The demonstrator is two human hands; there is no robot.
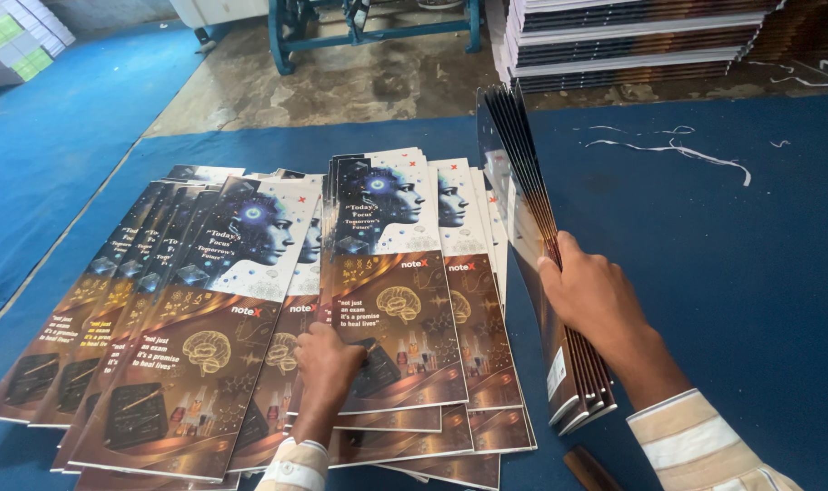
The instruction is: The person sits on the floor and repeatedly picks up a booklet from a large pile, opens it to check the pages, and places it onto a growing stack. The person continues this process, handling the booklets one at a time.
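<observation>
Printed cover sheets (398,300) are lying fanned on the blue mat (723,264), the left hand (326,359) pressing flat on them; at three o'clock, the right hand (591,295) is gripping an upright sheaf (523,218).

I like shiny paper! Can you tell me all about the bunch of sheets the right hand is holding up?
The bunch of sheets is a handful of long, glossy printed covers, dark brown along the edges, standing on end and fanned apart at the top. The right hand grips them across the middle. Their bottom ends rest on the blue table cover, beside the spread-out covers.
</observation>
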